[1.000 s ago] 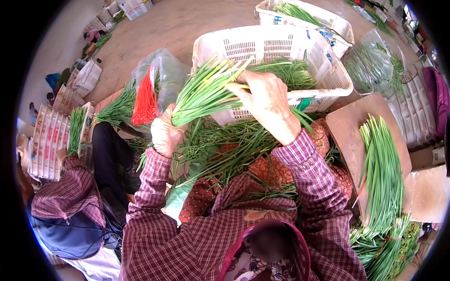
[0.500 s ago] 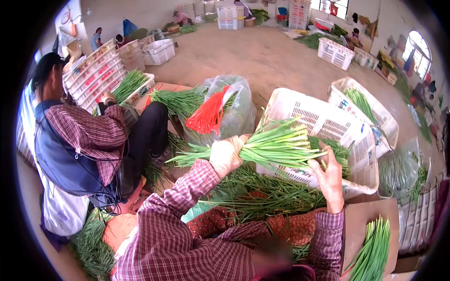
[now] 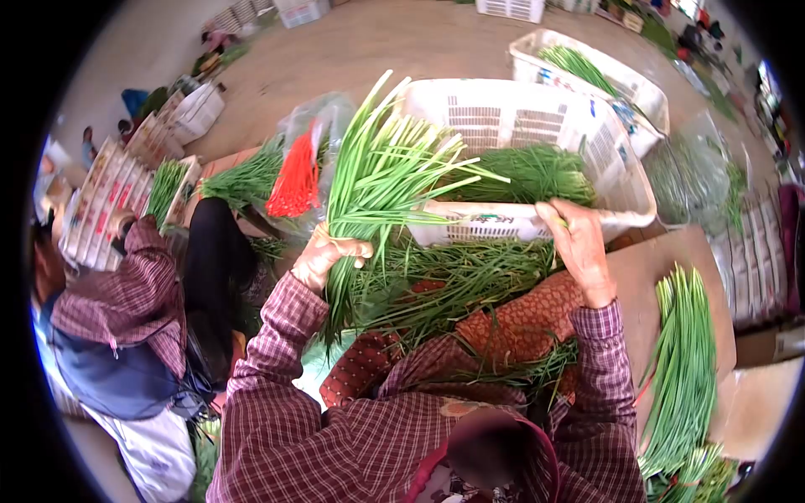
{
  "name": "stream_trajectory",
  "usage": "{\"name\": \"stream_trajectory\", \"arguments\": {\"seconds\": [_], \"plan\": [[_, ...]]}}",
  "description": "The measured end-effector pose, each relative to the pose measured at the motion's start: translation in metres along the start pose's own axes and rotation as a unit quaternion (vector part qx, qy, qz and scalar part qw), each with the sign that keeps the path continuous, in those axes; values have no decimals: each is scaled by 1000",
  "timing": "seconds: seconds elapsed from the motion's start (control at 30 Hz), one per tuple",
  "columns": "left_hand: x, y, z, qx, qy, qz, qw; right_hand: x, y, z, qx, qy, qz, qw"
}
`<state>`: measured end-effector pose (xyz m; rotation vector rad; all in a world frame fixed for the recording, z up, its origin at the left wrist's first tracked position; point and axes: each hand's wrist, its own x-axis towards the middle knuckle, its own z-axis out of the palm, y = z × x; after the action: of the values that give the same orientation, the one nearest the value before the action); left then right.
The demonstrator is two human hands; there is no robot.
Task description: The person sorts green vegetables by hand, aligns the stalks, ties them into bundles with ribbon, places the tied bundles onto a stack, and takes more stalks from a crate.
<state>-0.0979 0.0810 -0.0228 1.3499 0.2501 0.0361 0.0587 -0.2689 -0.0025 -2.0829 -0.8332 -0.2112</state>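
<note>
My left hand (image 3: pixel 325 257) is wrapped round the lower part of a bunch of green stalks (image 3: pixel 381 168), whose pale ends fan upward and to the right. My right hand (image 3: pixel 581 249) is closed at the near rim of a large white crate (image 3: pixel 620 159), fingertips pressed together; what they hold, if anything, is too small to name. More greens (image 3: pixel 537 172) lie inside that crate. Loose stalks (image 3: pixel 478 277) cover my lap on a red patterned cloth (image 3: pixel 537 314). Red ties (image 3: pixel 295 176) hang in a cluster left of the held bunch.
A co-worker (image 3: pixel 117 335) sits at the left beside stacked white crates (image 3: pixel 105 197). On the right, a long green bundle (image 3: pixel 686 360) lies on cardboard (image 3: pixel 625 335). Another crate (image 3: pixel 650 96) with greens stands behind, near a clear plastic bag (image 3: pixel 692 172).
The bunch in my left hand has swung from nearly level to upright, moving left. My right hand has come away from its tips, and its fingers have closed. The view has shifted right and down.
</note>
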Motion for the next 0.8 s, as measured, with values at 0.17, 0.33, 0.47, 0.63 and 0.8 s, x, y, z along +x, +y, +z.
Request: {"name": "stream_trajectory", "arguments": {"seconds": [0.17,0.33,0.47,0.63,0.8], "plan": [[-1,2,13,33,-3,-33,999,23,-46,-5,103,137,-72,983],[-2,3,20,35,-20,-58,998,46,-70,33,-23,129,-161,978],[0,-3,15,37,-25,-41,998,64,-65,70,-96,82,-186,974],[-6,-14,-23,30,21,-59,998,66,-31,35,-91,118,-151,977],[-7,-27,-44,-105,-89,-40,990,33,-13,21,-55,-5,-71,996]]}}
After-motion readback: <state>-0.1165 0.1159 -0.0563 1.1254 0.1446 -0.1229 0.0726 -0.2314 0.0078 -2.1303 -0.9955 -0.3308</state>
